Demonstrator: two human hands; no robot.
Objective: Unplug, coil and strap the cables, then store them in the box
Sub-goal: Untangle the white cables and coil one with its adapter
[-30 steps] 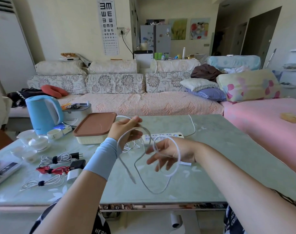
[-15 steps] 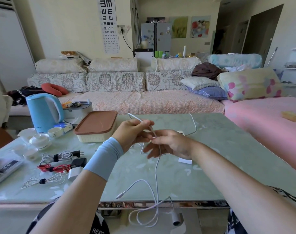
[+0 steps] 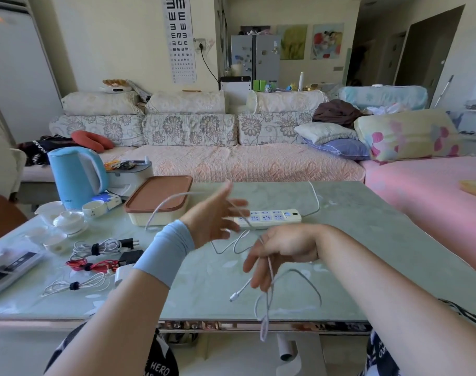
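Cable (image 3: 239, 291) looks light, limp, slippery; right hand (image 3: 281, 249) pinches its hanging loops, left hand (image 3: 212, 213) spread open against a strand; probably best gripped just below right hand.

**One head-worn wide-angle view**

One camera only, worn on my head. It looked forward and down across the table (image 3: 353, 240). It sat close: both my forearms ran in from the bottom edge, with my left hand (image 3: 212, 213) and right hand (image 3: 283, 248) near mid-frame. Beyond the table it faced the sofa (image 3: 245, 164) and the far wall (image 3: 117, 36). Straight lines bent toward the frame edges.
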